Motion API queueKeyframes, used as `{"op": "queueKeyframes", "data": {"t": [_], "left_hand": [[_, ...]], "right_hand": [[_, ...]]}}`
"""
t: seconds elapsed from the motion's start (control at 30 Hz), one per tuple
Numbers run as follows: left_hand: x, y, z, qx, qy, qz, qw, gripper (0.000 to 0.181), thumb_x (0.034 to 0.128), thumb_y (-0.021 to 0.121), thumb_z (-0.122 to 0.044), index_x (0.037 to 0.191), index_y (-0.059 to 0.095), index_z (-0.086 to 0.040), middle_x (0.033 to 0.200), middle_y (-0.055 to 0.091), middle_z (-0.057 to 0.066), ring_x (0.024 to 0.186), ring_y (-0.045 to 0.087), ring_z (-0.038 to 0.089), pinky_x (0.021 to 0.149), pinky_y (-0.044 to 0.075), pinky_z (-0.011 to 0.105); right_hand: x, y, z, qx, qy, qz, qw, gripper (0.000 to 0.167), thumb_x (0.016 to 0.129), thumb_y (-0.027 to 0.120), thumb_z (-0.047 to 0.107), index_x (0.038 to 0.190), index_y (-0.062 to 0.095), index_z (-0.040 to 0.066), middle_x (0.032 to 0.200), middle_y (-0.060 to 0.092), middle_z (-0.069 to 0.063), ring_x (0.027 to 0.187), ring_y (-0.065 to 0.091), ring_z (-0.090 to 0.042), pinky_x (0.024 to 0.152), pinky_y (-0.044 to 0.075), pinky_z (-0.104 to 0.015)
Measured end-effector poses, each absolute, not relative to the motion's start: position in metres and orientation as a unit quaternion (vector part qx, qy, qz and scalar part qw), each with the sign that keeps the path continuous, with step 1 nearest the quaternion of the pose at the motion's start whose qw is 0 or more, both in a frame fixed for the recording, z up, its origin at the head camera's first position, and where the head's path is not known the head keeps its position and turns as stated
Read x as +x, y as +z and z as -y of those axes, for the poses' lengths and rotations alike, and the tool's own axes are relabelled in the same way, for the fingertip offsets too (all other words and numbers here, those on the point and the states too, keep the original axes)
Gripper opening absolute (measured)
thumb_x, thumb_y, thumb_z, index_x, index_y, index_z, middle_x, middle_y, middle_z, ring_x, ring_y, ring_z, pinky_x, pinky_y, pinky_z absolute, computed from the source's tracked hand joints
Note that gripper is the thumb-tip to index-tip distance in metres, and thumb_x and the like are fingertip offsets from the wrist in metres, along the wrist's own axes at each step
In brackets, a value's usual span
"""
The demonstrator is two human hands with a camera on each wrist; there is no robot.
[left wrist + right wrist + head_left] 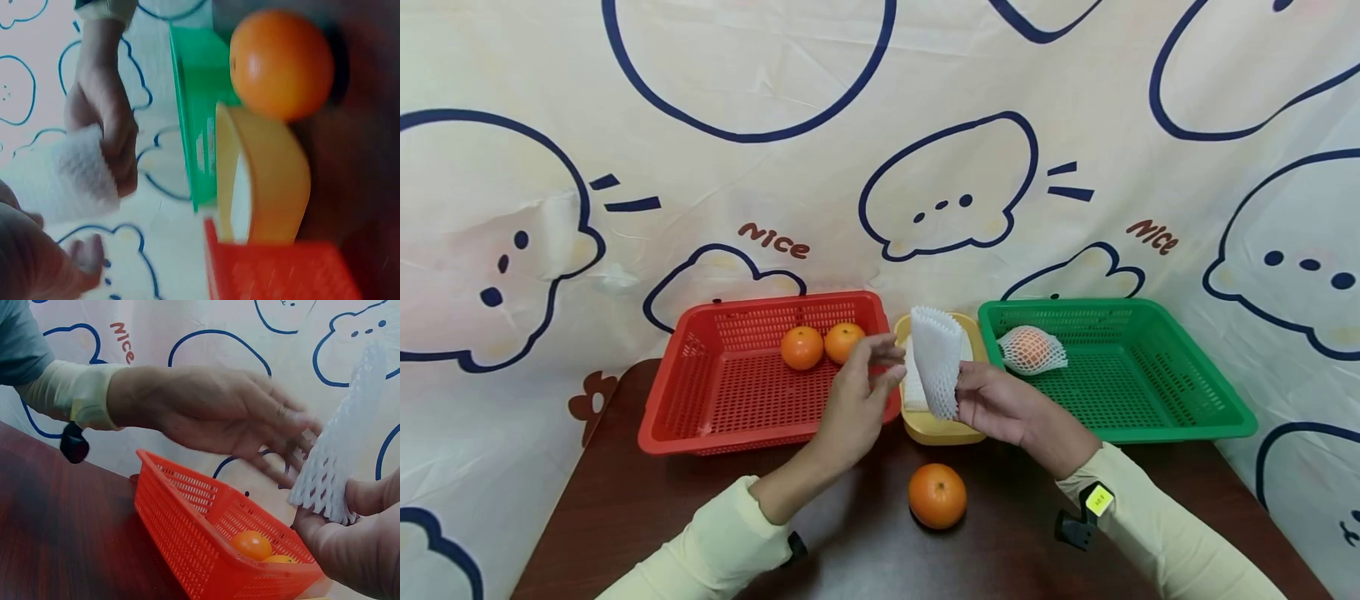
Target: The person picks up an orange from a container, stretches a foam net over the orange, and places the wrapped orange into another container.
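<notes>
My right hand (996,402) pinches a white foam net sleeve (937,362) by its lower edge, holding it up above the yellow basket. The sleeve looks flattened. My left hand (859,400) is just left of it, fingers loosely bent and apart; in the right wrist view the left fingers (275,419) are close beside the sleeve, and whether they touch it I cannot tell. On the table in front of the yellow basket (936,433) sits a bare orange (937,496). More white sleeves (914,392) lie in that basket, partly hidden behind the held one.
A red basket (662,400) at the left holds two bare oranges (802,347). To the right, a green basket (1195,367) contains one fruit in a foam net (1032,349). Behind the dark wooden table (857,550) hangs a printed cloth.
</notes>
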State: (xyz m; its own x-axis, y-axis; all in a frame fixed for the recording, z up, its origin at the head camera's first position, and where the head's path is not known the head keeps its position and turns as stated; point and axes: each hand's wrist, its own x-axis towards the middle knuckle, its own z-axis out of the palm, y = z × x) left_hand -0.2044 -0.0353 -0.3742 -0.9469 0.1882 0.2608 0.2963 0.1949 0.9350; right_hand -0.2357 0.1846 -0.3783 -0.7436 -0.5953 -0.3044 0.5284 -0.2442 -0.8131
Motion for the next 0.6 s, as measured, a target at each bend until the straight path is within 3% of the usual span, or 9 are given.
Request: {"op": "queueKeyframes", "data": {"t": [0.17, 0.3, 0.6], "left_hand": [[-0.196, -0.383, 0.026, -0.082, -0.700, 0.707, -0.063, 0.040, 0.1061, 0.053, -0.007, 0.142, 0.042, 0.006, 0.132, 0.056, 0.027, 0.115, 0.063, 0.034, 0.097, 0.058, 0.043], [-0.194, -0.387, 0.021, -0.040, -0.751, 0.648, -0.118, 0.041, 0.1066, 0.051, -0.006, 0.142, 0.039, 0.011, 0.128, 0.054, 0.028, 0.111, 0.064, 0.030, 0.095, 0.059, 0.043], [-0.197, -0.391, 0.019, 0.000, -0.774, 0.616, -0.147, 0.038, 0.1040, 0.056, -0.004, 0.138, 0.046, 0.011, 0.117, 0.063, 0.018, 0.098, 0.064, 0.017, 0.091, 0.061, 0.037]], "right_hand": [[-0.236, -0.378, -0.182, -0.036, -0.792, -0.493, 0.358, 0.048, 0.106, 0.031, -0.002, 0.153, 0.024, 0.002, 0.129, 0.060, -0.003, 0.111, 0.061, -0.012, 0.096, 0.055, -0.027], [-0.236, -0.379, -0.179, -0.048, -0.790, -0.495, 0.358, 0.051, 0.106, 0.030, -0.002, 0.156, 0.019, 0.000, 0.133, 0.056, -0.005, 0.116, 0.061, -0.016, 0.099, 0.055, -0.029], [-0.235, -0.382, -0.173, -0.050, -0.778, -0.520, 0.348, 0.055, 0.105, 0.030, -0.003, 0.158, 0.017, 0.000, 0.142, 0.048, -0.010, 0.120, 0.057, -0.018, 0.099, 0.055, -0.030]]}}
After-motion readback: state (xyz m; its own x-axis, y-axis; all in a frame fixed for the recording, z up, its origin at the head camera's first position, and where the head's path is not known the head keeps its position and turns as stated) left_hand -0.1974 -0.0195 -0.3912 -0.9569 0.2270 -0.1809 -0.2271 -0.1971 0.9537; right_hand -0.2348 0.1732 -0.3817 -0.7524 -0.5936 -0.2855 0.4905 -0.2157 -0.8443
